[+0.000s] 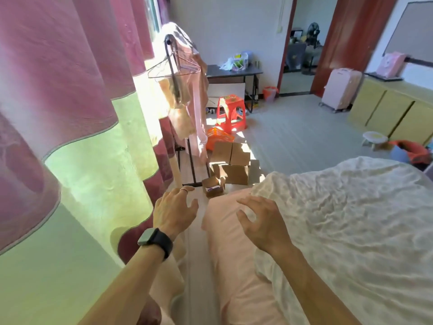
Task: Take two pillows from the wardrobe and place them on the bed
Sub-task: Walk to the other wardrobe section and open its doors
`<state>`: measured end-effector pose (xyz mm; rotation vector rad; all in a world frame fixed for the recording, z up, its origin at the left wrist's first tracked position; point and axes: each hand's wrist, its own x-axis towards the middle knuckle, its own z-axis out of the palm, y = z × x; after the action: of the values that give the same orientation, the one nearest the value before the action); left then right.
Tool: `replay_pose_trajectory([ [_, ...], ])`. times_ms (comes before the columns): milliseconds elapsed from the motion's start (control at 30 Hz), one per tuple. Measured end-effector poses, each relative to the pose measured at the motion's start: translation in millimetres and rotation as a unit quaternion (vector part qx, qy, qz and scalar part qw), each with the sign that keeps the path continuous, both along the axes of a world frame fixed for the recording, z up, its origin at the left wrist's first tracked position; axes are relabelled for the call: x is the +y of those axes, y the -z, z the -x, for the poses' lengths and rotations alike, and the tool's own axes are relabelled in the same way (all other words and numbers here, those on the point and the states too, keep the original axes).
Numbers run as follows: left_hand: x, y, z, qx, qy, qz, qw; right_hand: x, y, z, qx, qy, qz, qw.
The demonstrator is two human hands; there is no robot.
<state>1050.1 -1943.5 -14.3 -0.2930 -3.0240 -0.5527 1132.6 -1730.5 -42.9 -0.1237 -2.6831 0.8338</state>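
Note:
The bed (225,266) fills the lower right, with a pink sheet along its near edge and a crumpled white quilt (351,219) spread over it. My left hand (174,211), with a ring and a dark watch on the wrist, hovers over the gap between the curtain and the bed, fingers spread and holding nothing. My right hand (259,221) hangs above the pink sheet at the quilt's edge, fingers curled apart and empty. No pillow and no wardrobe is in view.
Pink and green curtains (70,137) hang at the left. A clothes rack (180,90) with hangers, cardboard boxes (230,165), an orange basket (219,137) and a red stool (230,111) stand ahead. A dark desk (234,72), a pink suitcase (341,87), yellow cabinets (393,111) and a doorway (302,48) lie beyond.

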Motion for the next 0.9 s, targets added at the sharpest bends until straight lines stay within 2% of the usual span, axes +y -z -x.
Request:
replay_pose_trajectory([
  [267, 10.2, 10.1, 121.5, -0.009, 0.009, -0.022, 1.0, -1.8, 8.4, 143.3, -0.04, -0.035, -0.007, 0.999],
  [467, 19.3, 29.6, 244.3, -0.016, 0.05, -0.04, 0.998, 4.6, 22.3, 258.1, -0.018, -0.004, 0.01, 1.0],
  [700, 13.4, 28.0, 386.7, -0.024, 0.073, -0.038, 0.996, 3.2, 30.7, 373.7, -0.041, 0.036, 0.028, 0.998],
  [900, 31.9, 53.3, 496.1, -0.055, 0.074, -0.025, 0.995, 24.7, 51.5, 469.1, -0.061, 0.059, 0.037, 0.996],
])
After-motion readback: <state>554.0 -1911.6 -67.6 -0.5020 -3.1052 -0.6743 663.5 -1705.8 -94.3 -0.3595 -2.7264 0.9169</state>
